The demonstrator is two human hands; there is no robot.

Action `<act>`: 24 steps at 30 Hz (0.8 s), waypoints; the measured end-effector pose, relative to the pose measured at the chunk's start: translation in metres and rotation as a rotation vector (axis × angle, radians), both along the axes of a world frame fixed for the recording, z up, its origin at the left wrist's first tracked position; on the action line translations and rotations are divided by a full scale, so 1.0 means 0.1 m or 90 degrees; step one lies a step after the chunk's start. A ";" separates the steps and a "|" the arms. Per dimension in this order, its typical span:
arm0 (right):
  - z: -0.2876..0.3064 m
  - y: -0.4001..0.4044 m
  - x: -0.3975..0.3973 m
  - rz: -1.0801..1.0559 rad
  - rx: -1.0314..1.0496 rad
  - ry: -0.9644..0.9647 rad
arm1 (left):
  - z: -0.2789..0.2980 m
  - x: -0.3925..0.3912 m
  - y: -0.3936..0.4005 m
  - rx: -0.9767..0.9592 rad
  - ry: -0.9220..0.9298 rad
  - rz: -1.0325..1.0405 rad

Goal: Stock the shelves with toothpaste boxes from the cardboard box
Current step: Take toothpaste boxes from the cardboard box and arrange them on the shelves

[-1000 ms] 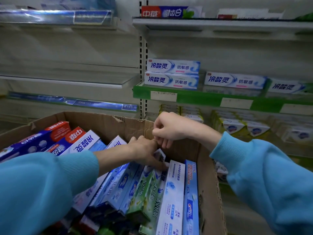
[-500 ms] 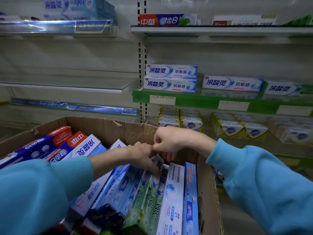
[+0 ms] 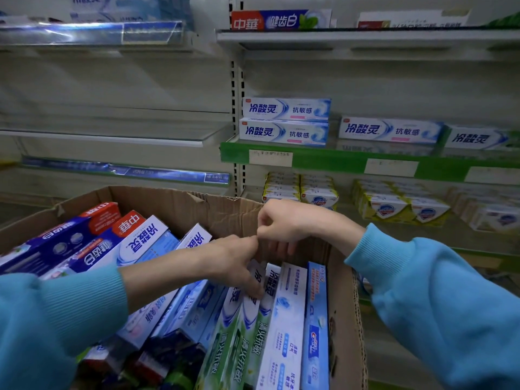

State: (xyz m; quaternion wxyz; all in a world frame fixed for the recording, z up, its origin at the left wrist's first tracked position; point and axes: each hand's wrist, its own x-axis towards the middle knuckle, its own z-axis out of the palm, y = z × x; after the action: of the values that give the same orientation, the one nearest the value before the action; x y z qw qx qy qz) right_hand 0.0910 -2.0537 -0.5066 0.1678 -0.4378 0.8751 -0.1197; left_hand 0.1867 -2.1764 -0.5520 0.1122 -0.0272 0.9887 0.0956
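An open cardboard box (image 3: 180, 204) in front of me is packed with toothpaste boxes lying lengthwise. My left hand (image 3: 236, 260) reaches in from the left. Its fingers curl over the far end of a white-and-green toothpaste box (image 3: 247, 333). My right hand (image 3: 284, 220) hangs over the carton's far wall with curled fingers pointing down behind the box ends. Its thumb touches my left hand, and what it holds is hidden. Matching white-and-blue toothpaste boxes (image 3: 284, 122) stand on the green-edged shelf (image 3: 323, 160).
A blue Crest box (image 3: 316, 333) lies against the carton's right wall, and red-and-blue boxes (image 3: 73, 237) lean at its left. The left shelf (image 3: 112, 136) is bare. Soap packs (image 3: 318, 197) fill the shelf below the green one. More toothpaste (image 3: 281, 21) sits on the top shelf.
Both hands have stayed together at the carton's far end. My left fingers have slid a little further down over the white-and-green box. My view has tilted up slightly.
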 end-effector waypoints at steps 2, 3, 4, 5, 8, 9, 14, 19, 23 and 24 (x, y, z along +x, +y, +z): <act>-0.02 0.01 -0.01 -0.001 -0.013 -0.016 | 0.02 0.02 0.02 0.000 -0.004 -0.009; -0.03 0.01 -0.01 -0.003 -0.018 -0.023 | 0.03 0.03 0.03 0.003 -0.009 -0.018; -0.03 0.02 -0.02 -0.004 -0.021 -0.027 | 0.04 0.04 0.03 0.011 -0.019 -0.029; -0.04 0.03 -0.02 -0.005 -0.021 -0.026 | 0.05 0.05 0.04 0.020 -0.036 -0.046; -0.07 0.03 -0.02 -0.005 -0.015 -0.026 | 0.04 0.06 0.03 0.047 -0.115 -0.128; -0.08 0.03 -0.02 -0.005 -0.013 -0.029 | 0.04 0.07 0.03 0.058 -0.145 -0.149; -0.07 0.02 -0.02 -0.002 -0.016 -0.025 | 0.11 0.06 -0.07 0.157 -0.226 -0.184; -0.07 0.01 0.00 -0.004 -0.018 -0.029 | 0.18 0.03 -0.25 0.255 -0.327 -0.186; -0.05 0.03 0.01 -0.001 -0.029 -0.040 | 0.25 0.01 -0.33 0.295 -0.332 -0.212; -0.04 0.04 0.01 0.000 -0.034 -0.047 | 0.29 0.02 -0.38 0.326 -0.327 -0.218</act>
State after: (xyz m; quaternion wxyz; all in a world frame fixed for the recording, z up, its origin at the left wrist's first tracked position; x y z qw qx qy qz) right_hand 0.0923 -2.0497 -0.5103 0.1884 -0.4377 0.8646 -0.1594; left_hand 0.1882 -2.2144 -0.5233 0.3734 0.1439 0.8628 0.3088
